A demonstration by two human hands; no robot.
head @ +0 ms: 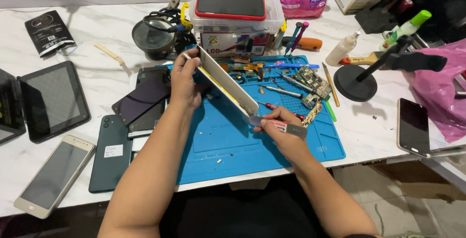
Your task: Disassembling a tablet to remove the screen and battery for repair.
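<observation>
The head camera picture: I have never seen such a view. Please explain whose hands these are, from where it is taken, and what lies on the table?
One camera sits on a person's head and looks down at their own two bare hands. The left hand holds a white phone tilted on its edge above a blue work mat. The right hand holds a thin flat metal tool against the phone's lower corner. Around them on the white table lie other phones, a tablet, a circuit board, screwdrivers and a clear plastic box.
</observation>
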